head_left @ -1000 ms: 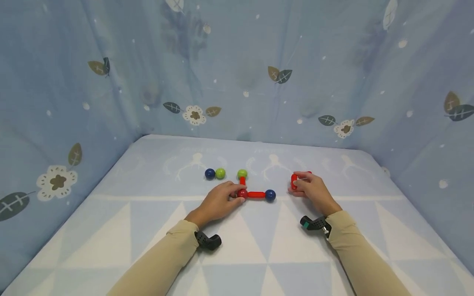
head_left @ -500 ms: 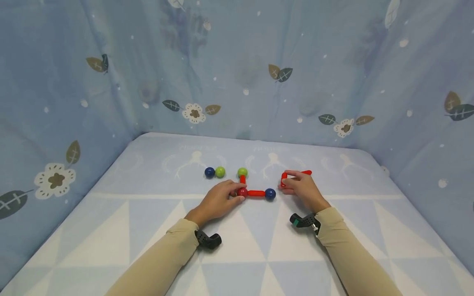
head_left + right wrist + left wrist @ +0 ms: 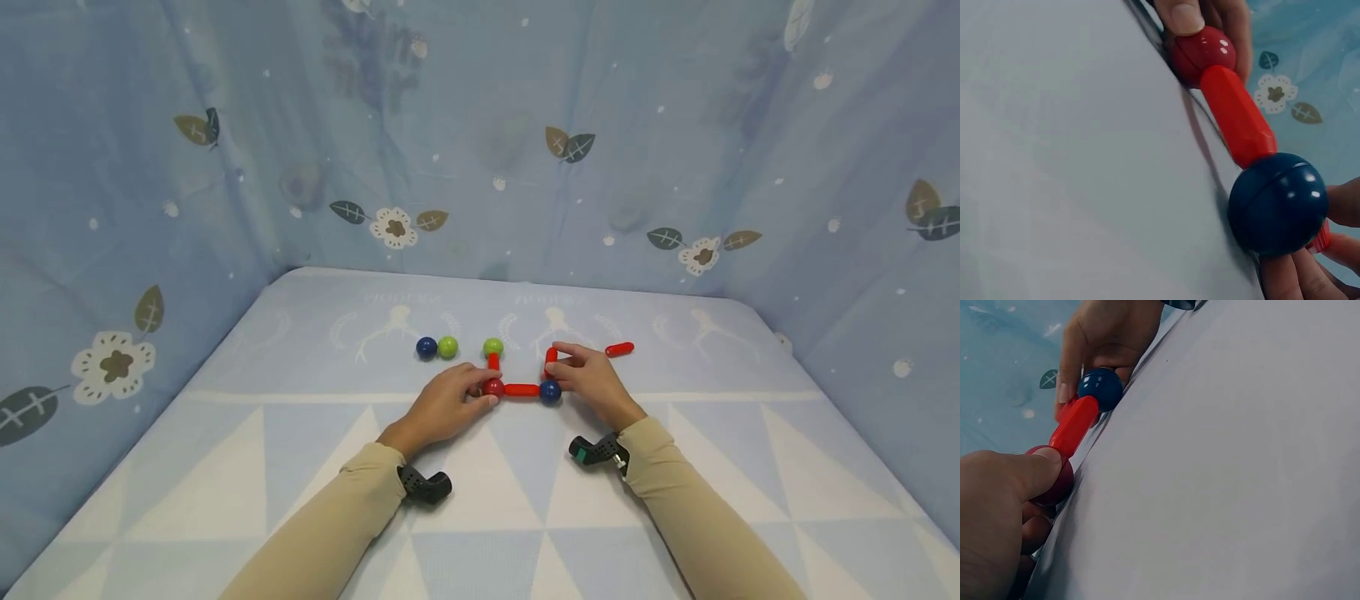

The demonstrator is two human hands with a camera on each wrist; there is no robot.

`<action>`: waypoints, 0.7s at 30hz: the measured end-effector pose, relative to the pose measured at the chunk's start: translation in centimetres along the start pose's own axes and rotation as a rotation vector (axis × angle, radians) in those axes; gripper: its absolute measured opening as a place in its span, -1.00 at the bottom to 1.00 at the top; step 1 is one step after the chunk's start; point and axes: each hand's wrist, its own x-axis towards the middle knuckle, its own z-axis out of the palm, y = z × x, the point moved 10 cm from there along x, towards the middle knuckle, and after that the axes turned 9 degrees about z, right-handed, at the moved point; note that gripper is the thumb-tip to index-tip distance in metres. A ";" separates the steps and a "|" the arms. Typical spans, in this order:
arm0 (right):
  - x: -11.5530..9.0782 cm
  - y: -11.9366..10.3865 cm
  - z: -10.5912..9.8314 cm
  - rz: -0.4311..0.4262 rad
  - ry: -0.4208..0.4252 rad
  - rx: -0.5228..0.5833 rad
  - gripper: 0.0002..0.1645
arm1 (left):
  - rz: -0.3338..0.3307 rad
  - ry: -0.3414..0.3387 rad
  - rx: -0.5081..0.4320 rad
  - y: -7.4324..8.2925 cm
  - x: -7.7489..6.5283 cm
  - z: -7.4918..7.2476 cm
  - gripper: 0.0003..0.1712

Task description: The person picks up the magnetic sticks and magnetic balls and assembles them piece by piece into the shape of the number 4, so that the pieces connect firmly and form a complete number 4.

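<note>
My left hand (image 3: 447, 407) pinches a red ball (image 3: 492, 387) between thumb and fingers. From that ball one red rod (image 3: 522, 390) runs right to a dark blue ball (image 3: 551, 392), and a second rod (image 3: 493, 362) runs back to a green ball (image 3: 492, 347). My right hand (image 3: 596, 382) pinches another red rod (image 3: 551, 360), which stands behind the blue ball with its near end at it. In the right wrist view that rod is mostly hidden by the blue ball (image 3: 1279, 204); whether they are joined I cannot tell.
A loose red rod (image 3: 619, 349) lies to the right, beyond my right hand. At the back left, a dark blue ball (image 3: 426, 348) and a green ball (image 3: 447, 347) sit side by side. A patterned blue curtain (image 3: 480, 142) rises behind the table (image 3: 480, 533).
My right hand has moved left with the red rod, up to the blue ball, and the loose rod behind it shows fully. My left hand has stayed on the red ball.
</note>
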 end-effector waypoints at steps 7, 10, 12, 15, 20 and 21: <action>-0.1 0.2 0.5 -0.006 0.032 -0.140 -0.33 | 0.003 -0.013 -0.009 -0.1 -0.3 -0.1 -0.50; -0.3 0.1 0.6 -0.028 0.027 -0.171 -0.33 | 0.006 -0.022 -0.001 0.0 -0.3 0.0 -0.50; -0.4 -0.1 0.7 -0.050 0.020 -0.185 -0.33 | 0.001 -0.024 0.004 0.0 -0.3 0.0 -0.50; -0.5 -0.6 0.9 -0.086 0.015 -0.189 -0.35 | -0.002 -0.014 0.005 0.0 -0.4 -0.2 -0.51; -0.8 -1.3 0.8 -0.137 0.023 -0.188 -0.34 | 0.008 0.001 -0.007 0.2 -0.3 -0.3 -0.52; -0.8 -1.4 0.8 -0.142 0.020 -0.186 -0.35 | 0.010 0.004 -0.008 0.3 -0.2 -0.3 -0.53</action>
